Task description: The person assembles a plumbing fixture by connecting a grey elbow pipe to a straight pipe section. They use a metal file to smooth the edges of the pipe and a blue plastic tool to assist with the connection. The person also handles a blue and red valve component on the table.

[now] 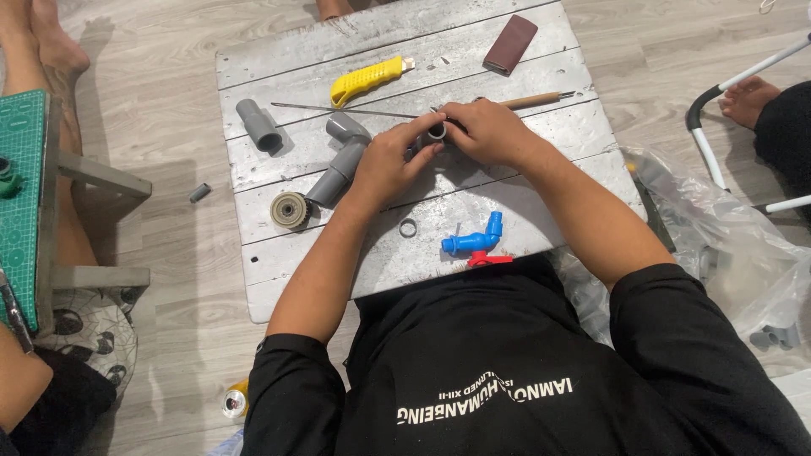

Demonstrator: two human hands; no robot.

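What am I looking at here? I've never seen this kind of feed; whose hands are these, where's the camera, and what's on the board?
One camera, worn on a person's head, looks down. Their left hand and right hand together hold a small grey pipe fitting over a silver-painted plank board. On it lie a yellow utility knife, a grey pipe piece, a grey elbow pipe, a round wheel, a small ring, a blue tap with a red handle, a sanding block and a wooden-handled tool.
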